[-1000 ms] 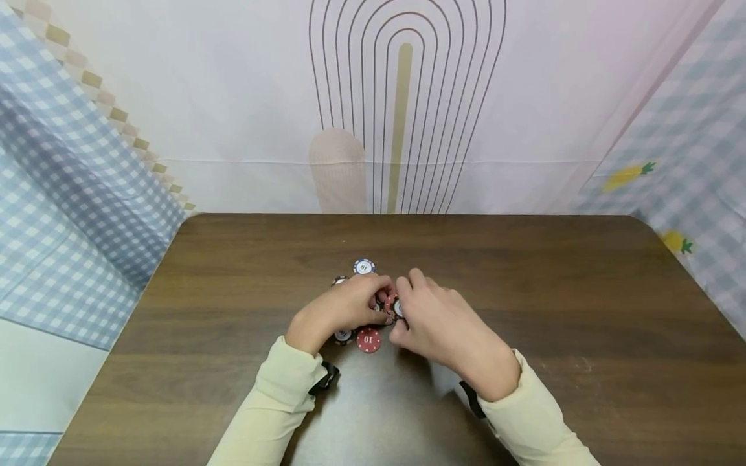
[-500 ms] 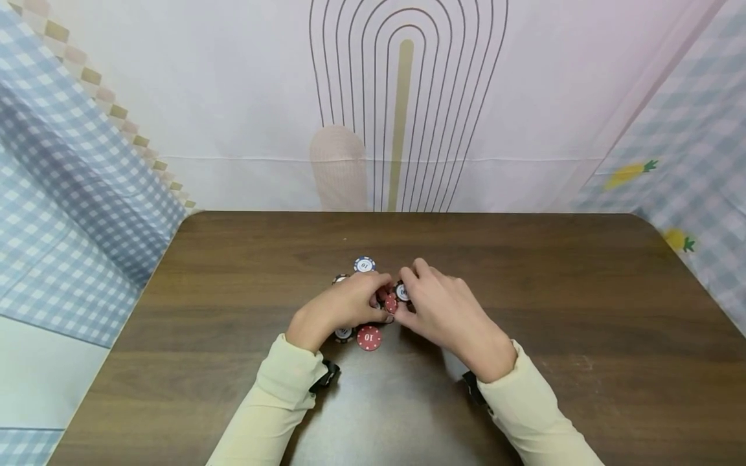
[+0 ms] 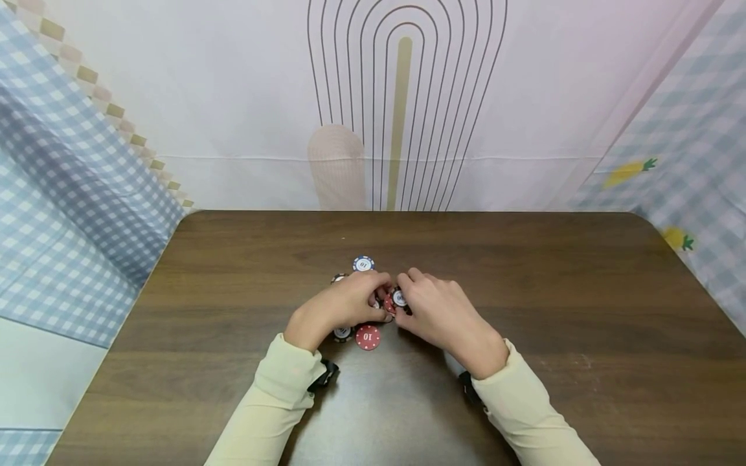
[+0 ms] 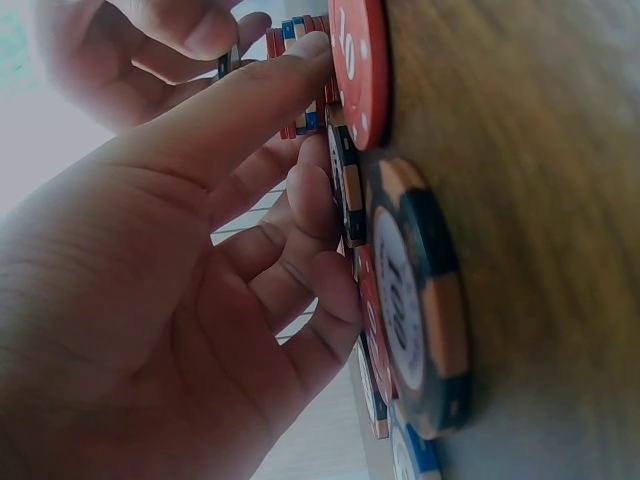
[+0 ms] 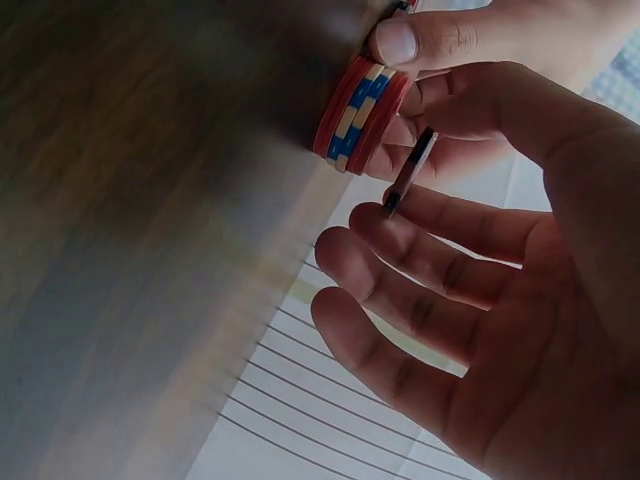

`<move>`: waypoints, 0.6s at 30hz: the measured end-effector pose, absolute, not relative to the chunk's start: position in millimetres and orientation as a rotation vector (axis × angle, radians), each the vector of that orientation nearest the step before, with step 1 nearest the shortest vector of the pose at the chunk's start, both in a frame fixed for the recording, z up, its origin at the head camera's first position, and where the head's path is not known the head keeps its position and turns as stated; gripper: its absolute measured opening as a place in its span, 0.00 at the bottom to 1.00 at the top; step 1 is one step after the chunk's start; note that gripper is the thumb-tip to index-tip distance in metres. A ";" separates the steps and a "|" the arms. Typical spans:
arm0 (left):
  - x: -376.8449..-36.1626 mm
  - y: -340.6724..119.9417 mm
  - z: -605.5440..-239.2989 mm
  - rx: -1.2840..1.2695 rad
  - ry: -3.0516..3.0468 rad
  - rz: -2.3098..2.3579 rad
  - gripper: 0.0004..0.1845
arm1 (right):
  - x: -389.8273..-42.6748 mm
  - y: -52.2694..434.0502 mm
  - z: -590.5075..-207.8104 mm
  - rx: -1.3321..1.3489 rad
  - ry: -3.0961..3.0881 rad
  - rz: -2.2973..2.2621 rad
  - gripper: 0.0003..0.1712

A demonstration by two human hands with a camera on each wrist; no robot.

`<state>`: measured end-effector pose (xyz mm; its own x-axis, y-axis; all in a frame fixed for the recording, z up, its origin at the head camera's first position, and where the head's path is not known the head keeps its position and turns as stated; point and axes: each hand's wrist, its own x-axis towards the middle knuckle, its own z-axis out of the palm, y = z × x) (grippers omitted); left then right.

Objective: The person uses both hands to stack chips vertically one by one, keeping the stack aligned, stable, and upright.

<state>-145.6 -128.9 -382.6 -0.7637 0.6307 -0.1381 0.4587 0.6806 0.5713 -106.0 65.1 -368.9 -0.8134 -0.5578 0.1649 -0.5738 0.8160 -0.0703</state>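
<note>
Red chips in a short stack (image 5: 360,118) sit steadied under the left hand (image 3: 344,305) (thumb on top); the right hand (image 3: 440,314) pinches a black chip (image 5: 410,172) just beside it.

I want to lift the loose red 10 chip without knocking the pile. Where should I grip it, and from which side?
The red 10 chip lies flat on the table, apart from the stack the left hand steadies. Probably best to pinch its rim at opposite edges, coming from the near side, where nothing stands in the way.
</note>
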 end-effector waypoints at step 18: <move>-145.5 -128.8 -382.0 0.871 2.572 0.752 0.14 | -105.4 63.8 -371.6 0.905 -2.918 0.241 0.16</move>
